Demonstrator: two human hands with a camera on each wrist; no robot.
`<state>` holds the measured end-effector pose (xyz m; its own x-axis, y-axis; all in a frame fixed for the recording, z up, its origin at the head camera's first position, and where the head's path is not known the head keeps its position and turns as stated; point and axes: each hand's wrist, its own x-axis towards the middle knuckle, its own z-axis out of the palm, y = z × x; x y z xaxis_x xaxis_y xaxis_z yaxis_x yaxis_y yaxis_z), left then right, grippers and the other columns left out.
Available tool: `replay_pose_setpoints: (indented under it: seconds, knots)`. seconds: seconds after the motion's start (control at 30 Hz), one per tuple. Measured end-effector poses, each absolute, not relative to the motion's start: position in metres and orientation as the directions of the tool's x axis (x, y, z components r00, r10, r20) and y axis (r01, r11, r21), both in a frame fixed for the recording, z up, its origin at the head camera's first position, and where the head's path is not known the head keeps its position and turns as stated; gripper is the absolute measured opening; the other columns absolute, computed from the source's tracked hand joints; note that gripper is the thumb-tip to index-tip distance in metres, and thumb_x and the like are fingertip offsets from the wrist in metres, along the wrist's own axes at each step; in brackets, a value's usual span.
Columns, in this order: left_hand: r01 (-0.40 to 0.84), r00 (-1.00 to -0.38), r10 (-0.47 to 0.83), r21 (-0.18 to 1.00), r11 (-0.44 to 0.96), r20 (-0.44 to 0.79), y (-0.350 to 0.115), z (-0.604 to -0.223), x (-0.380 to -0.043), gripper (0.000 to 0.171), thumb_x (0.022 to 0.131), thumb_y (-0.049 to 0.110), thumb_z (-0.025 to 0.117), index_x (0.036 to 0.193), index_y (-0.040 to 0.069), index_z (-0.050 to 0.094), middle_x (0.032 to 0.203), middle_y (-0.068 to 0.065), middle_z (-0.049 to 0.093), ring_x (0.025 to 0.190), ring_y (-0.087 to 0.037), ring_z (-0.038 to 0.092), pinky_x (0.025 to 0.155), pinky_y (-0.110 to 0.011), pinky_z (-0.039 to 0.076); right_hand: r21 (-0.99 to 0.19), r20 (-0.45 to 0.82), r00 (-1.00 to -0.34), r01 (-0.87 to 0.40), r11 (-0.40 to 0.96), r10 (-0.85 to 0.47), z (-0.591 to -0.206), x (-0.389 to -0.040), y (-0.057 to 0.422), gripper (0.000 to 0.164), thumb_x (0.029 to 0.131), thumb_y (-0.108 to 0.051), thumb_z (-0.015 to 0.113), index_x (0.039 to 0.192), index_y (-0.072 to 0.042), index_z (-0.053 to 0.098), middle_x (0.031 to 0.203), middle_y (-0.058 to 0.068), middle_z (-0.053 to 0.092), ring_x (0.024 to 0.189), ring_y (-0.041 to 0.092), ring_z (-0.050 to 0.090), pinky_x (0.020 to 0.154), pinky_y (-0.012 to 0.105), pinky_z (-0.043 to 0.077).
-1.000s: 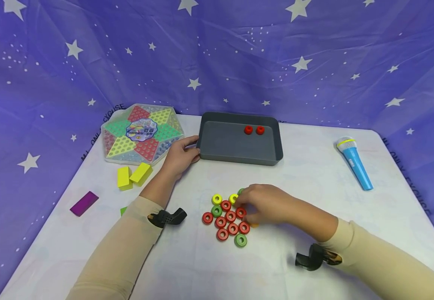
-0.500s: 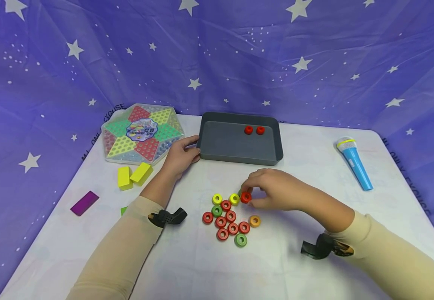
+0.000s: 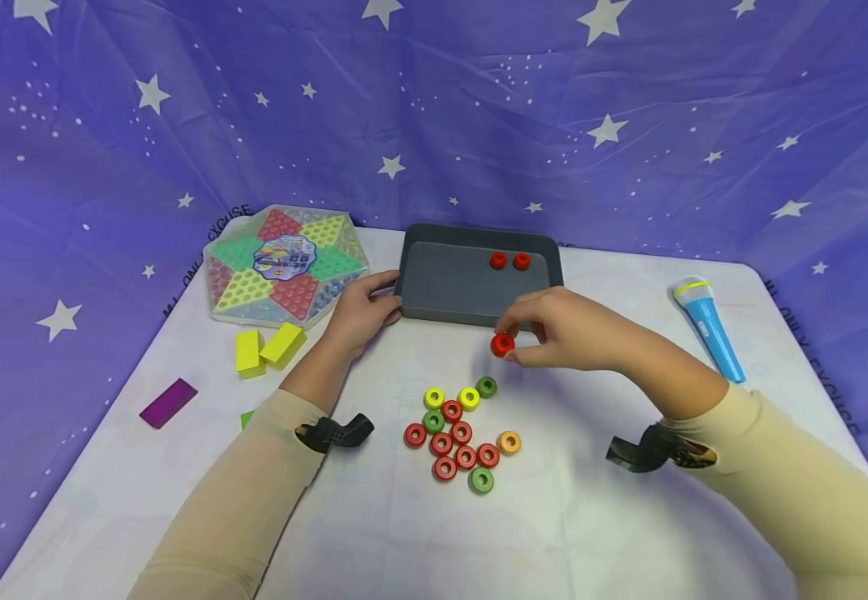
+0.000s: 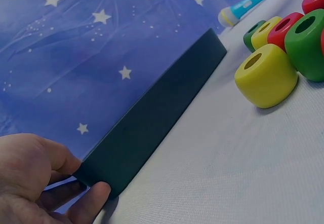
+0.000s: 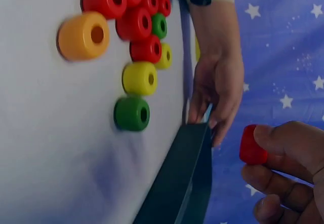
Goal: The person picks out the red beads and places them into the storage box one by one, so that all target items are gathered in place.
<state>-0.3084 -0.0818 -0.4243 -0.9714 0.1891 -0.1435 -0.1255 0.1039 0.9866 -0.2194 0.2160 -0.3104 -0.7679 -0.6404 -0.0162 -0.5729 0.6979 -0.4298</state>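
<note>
My right hand (image 3: pixel 576 329) pinches a red bead (image 3: pixel 503 345) between thumb and fingers, raised in front of the dark grey tray (image 3: pixel 444 283). In the right wrist view that red bead (image 5: pixel 251 145) shows clear of everything but the fingers. My left hand (image 3: pixel 362 315) grips the tray's left near corner, with thumb and fingers around it in the left wrist view. Two red beads (image 3: pixel 510 261) sit inside the tray toward its back right. On the table before the tray lies a loose cluster of red, green and yellow beads (image 3: pixel 461 432), with an orange bead (image 3: pixel 509 442) at its right.
At the back left is a hexagonal Chinese checkers box (image 3: pixel 283 265). Yellow blocks (image 3: pixel 283 347), a purple block (image 3: pixel 168 403) and a partly hidden green block (image 3: pixel 247 419) lie by the left arm. A blue toy microphone (image 3: pixel 711 329) lies at the right.
My right hand has taken a red bead from the cluster's right side and carried it up toward the tray, uncovering the orange and a green bead. My left hand stays at the tray corner.
</note>
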Motion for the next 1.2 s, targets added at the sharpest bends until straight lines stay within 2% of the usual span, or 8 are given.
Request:
replay_pose_setpoints:
  seconds: [0.27,0.43,0.67,0.77,0.87,1.0,1.07,1.2]
  knots:
    - [-0.106,-0.974,0.189,0.989,0.103,-0.124,-0.082,-0.426,-0.31,0.049,0.098,0.006,0.061,0.147,0.012,0.055,0.148,-0.008,0.053,0.109,-0.02,0.067,0.087,-0.029,0.061,-0.43,-0.024,-0.791,-0.544,0.721,-0.611,-0.298,-0.252,0.221,0.017,0.086,-0.018,0.078,0.103,-0.022,0.077,0.089,-0.006,0.068,0.061,0.015,0.05,0.055,0.029,0.043]
    - [-0.118,-0.974,0.183,0.988,0.101,-0.135,-0.082,-0.425,-0.311,0.049,0.098,0.006,0.061,0.146,0.013,0.056,0.147,-0.007,0.054,0.11,-0.02,0.066,0.088,-0.029,0.061,-0.422,-0.019,-0.822,-0.51,0.75,-0.57,-0.292,-0.275,0.22,0.022,0.086,-0.021,0.079,0.107,-0.018,0.076,0.083,-0.002,0.065,0.061,0.019,0.049,0.052,0.031,0.039]
    - [-0.119,-0.974,0.182,0.987,0.109,-0.138,-0.082,-0.425,-0.31,0.049,0.098,0.006,0.061,0.147,0.013,0.056,0.148,-0.007,0.053,0.11,-0.021,0.066,0.088,-0.029,0.061,-0.408,0.004,-0.824,-0.518,0.752,-0.566,-0.29,-0.305,0.217,0.023,0.086,-0.018,0.077,0.108,-0.013,0.076,0.086,-0.001,0.069,0.065,0.02,0.05,0.058,0.032,0.043]
    - [-0.124,-0.974,0.176,0.987,0.107,-0.141,-0.084,-0.426,-0.309,0.049,0.098,0.006,0.061,0.146,0.013,0.056,0.148,-0.008,0.053,0.11,-0.021,0.066,0.087,-0.029,0.061,-0.395,0.013,-0.82,-0.53,0.75,-0.573,-0.293,-0.319,0.213,0.019,0.086,-0.017,0.075,0.105,-0.013,0.076,0.089,-0.002,0.072,0.06,0.019,0.05,0.056,0.032,0.042]
    - [-0.126,-0.974,0.175,0.987,0.104,-0.142,-0.086,-0.427,-0.309,0.05,0.098,0.005,0.061,0.146,0.012,0.055,0.148,-0.008,0.053,0.11,-0.021,0.066,0.087,-0.028,0.061,-0.396,-0.019,-0.83,-0.506,0.766,-0.558,-0.296,-0.334,0.208,0.019,0.088,-0.018,0.074,0.105,-0.012,0.076,0.091,0.001,0.073,0.057,0.019,0.056,0.056,0.031,0.049]
    - [-0.122,-0.974,0.18,0.987,0.103,-0.139,-0.086,-0.427,-0.31,0.05,0.097,0.005,0.061,0.146,0.011,0.055,0.148,-0.008,0.054,0.11,-0.021,0.066,0.087,-0.029,0.061,-0.38,-0.064,-0.858,-0.452,0.807,-0.51,-0.3,-0.353,0.207,0.022,0.089,-0.021,0.075,0.109,-0.012,0.075,0.098,0.005,0.075,0.075,0.021,0.066,0.064,0.032,0.056]
    - [-0.119,-0.973,0.186,0.988,0.102,-0.137,-0.085,-0.426,-0.31,0.05,0.097,0.005,0.061,0.146,0.012,0.056,0.148,-0.008,0.054,0.11,-0.021,0.066,0.088,-0.03,0.061,-0.369,-0.072,-0.871,-0.43,0.824,-0.486,-0.303,-0.362,0.208,0.022,0.09,-0.022,0.074,0.11,-0.012,0.076,0.101,0.006,0.075,0.086,0.022,0.067,0.069,0.034,0.056]
    - [-0.114,-0.973,0.192,0.989,0.099,-0.132,-0.085,-0.425,-0.311,0.05,0.097,0.005,0.061,0.146,0.012,0.056,0.147,-0.009,0.054,0.111,-0.022,0.066,0.089,-0.033,0.061,-0.37,-0.091,-0.889,-0.389,0.844,-0.449,-0.313,-0.379,0.206,0.021,0.09,-0.023,0.074,0.109,-0.012,0.076,0.106,0.008,0.075,0.095,0.025,0.067,0.08,0.039,0.056]
